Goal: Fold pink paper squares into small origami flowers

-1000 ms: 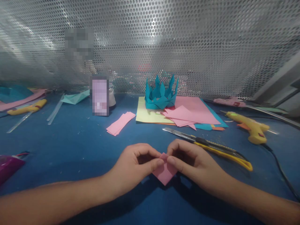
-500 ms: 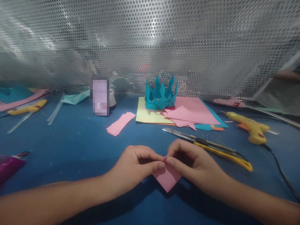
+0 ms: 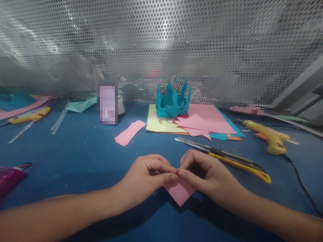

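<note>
A small folded pink paper piece is pinched at its top between both hands, low over the blue table. My left hand grips its left edge with thumb and forefinger. My right hand grips the right edge the same way, fingers curled. The paper's lower corner points toward me.
A yellow utility knife lies just behind my right hand. Farther back are a blue paper crown on coloured sheets, pink strips, a yellow glue gun with cord at right, another glue gun at left, and a perforated metal wall.
The pink piece has dropped slightly and the fingertips have drawn closer together over its top corner. Something grey that showed briefly at the far right is gone.
</note>
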`<state>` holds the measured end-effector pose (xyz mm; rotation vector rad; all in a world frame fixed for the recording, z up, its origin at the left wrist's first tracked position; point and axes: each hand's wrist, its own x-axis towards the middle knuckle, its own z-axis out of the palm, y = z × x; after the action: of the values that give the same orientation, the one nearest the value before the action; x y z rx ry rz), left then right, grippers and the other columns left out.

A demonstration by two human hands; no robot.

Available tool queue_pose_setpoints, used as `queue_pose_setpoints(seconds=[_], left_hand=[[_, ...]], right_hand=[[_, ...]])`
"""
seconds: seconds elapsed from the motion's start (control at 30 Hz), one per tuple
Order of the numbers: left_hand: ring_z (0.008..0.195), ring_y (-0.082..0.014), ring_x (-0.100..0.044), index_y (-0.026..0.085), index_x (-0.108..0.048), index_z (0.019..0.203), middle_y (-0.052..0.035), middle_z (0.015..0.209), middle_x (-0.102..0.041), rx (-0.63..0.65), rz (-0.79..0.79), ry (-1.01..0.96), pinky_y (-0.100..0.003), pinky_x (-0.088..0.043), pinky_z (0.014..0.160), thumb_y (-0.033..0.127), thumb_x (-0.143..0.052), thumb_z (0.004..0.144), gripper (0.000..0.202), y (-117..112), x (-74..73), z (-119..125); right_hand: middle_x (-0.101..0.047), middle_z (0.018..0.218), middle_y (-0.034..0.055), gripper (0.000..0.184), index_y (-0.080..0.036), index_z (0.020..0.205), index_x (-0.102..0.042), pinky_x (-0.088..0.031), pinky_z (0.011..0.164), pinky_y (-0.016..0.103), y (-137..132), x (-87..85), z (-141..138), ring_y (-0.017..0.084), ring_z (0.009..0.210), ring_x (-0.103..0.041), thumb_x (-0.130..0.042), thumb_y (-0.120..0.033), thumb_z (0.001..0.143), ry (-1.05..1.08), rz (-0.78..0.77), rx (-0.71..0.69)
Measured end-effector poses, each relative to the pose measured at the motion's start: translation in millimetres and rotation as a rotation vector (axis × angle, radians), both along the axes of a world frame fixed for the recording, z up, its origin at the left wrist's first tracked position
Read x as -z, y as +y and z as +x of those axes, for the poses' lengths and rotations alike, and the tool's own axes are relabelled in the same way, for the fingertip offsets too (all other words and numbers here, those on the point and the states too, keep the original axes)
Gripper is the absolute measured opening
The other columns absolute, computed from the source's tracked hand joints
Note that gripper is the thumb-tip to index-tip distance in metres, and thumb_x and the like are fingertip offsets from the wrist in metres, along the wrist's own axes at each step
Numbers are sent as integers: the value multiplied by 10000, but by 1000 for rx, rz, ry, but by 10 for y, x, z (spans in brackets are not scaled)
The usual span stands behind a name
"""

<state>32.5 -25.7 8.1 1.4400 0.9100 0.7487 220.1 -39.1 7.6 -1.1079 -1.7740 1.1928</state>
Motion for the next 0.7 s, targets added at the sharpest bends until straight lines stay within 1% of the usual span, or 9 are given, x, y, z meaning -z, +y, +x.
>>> queue_pose_setpoints(seconds=[0.23,0.5,0.53,0.6,0.67,0.7], left_hand=[[659,-107,-548,186,-749,744,-16,746,-614,10,4,30,-232,-451,622,211,-688,719,70,-3,3,-5],[672,-118,-548,168,-736,727,-22,735,-615,-2,30,40,-243,-447,631,233,-699,715,75,9,-3,-4],[679,-120,-551,164,-732,731,-23,737,-617,-2,18,37,-246,-450,637,234,-700,713,79,9,-3,-1],[685,-119,-558,156,-711,761,-20,744,-626,-6,-65,-7,-249,-457,646,227,-710,702,92,2,1,8],[655,-100,-552,162,-663,785,11,717,-617,-25,-161,-93,-233,-456,626,211,-731,681,133,-15,6,18],[635,-88,-544,168,-634,778,29,693,-604,-36,-183,-132,-219,-451,614,201,-733,680,144,-26,7,21]], right_hand=[[-573,669,5,184,-193,686,-512,-424,522,240,9,9,3,115,593,-511,-583,-295,821,-18,-12,15],[-579,680,6,191,-193,705,-521,-428,533,239,1,-1,-1,119,605,-517,-565,-321,841,-17,-4,9],[-578,679,6,191,-193,709,-523,-427,531,238,1,-2,1,119,605,-516,-562,-322,844,-22,0,7],[-572,668,4,196,-192,713,-527,-418,520,233,1,-4,4,115,590,-507,-556,-328,851,-31,11,8],[-568,661,1,196,-191,715,-532,-411,510,229,0,-4,6,108,573,-498,-560,-330,851,-33,27,27],[-568,659,0,192,-191,716,-534,-408,507,227,0,-5,7,107,567,-495,-561,-326,850,-34,34,37]])
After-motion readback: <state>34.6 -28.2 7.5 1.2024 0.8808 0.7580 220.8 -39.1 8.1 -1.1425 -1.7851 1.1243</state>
